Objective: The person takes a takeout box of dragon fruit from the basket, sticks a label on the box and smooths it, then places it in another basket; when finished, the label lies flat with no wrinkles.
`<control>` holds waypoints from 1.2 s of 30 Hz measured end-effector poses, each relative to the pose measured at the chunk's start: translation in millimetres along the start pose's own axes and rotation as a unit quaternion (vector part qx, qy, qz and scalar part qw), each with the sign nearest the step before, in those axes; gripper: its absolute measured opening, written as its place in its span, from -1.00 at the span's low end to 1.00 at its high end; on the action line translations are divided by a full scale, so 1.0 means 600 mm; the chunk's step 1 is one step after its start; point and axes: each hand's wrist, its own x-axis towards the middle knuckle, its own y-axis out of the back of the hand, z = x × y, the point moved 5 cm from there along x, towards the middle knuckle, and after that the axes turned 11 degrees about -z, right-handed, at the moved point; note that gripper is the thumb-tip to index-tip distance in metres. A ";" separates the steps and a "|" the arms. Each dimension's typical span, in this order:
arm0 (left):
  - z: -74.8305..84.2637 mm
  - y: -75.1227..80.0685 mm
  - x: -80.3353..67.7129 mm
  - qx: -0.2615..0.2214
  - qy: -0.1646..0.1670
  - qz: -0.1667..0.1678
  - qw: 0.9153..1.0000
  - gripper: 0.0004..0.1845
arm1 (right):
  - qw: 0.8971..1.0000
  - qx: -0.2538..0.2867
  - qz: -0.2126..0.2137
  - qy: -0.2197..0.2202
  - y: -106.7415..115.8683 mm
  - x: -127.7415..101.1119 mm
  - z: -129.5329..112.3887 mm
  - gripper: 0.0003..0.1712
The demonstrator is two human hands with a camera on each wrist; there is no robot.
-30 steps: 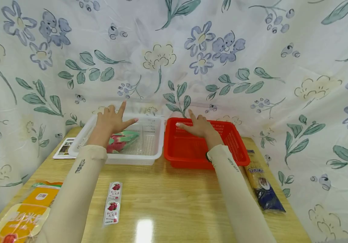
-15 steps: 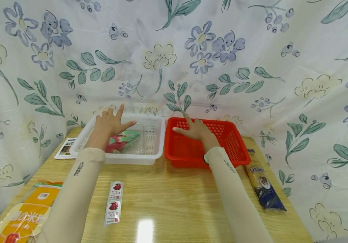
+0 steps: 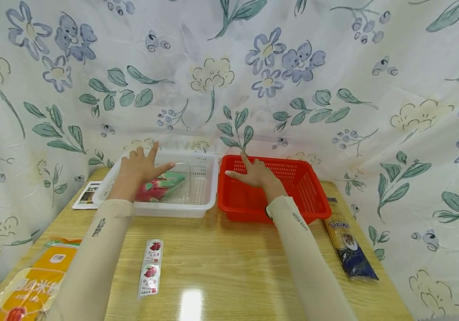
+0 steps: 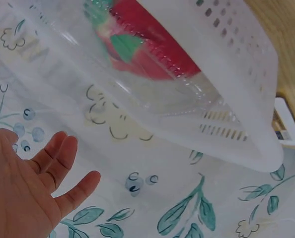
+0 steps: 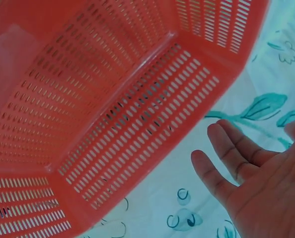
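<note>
- Lower left of the head view: we see an orange snack packet [image 3: 33,285] on the wooden table [image 3: 229,267], and right of it a strip of small red-fruit sachets [image 3: 149,267]; neither is touched.
- Left of centre: the left hand [image 3: 139,167] hovers over the white plastic basket [image 3: 197,196], fingers spread wide and straight, holding nothing. The left wrist view shows the left hand [image 4: 28,193] flat and apart from the white plastic basket [image 4: 237,74].
- Inside that basket lies a dragon fruit in a clear wrapper [image 3: 159,185]. We judge it fairly heavy, soft-skinned and slippery in its film; cupping it from below would suit it.
- Right of centre: the right hand [image 3: 257,174] is spread open above the red plastic basket [image 3: 313,200], which holds nothing we can see. The right wrist view shows the right hand [image 5: 257,178] clear of the red plastic basket [image 5: 112,114].
- We judge both baskets light, stiff and perforated; the rims offer the surest hold.
- Far right: a dark noodle packet [image 3: 350,249] lies beside the red basket.
</note>
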 end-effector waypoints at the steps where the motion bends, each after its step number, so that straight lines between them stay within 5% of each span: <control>1: -0.003 -0.001 0.000 0.000 0.001 0.001 1.000 0.10 | 1.000 -0.001 0.001 0.000 -0.001 0.001 0.000 0.21; 17: -0.039 -0.021 -0.008 0.002 0.008 0.000 1.000 0.12 | 1.000 -0.015 -0.003 0.009 -0.026 0.015 -0.007 0.18; 31: -0.074 -0.042 -0.016 -0.040 0.023 -0.042 0.998 0.14 | 1.000 -0.018 -0.021 0.009 -0.031 0.018 -0.024 0.18; 36: -0.090 -0.044 -0.019 -0.015 0.029 -0.029 0.999 0.14 | 0.999 -0.022 -0.023 0.005 -0.039 0.022 -0.029 0.17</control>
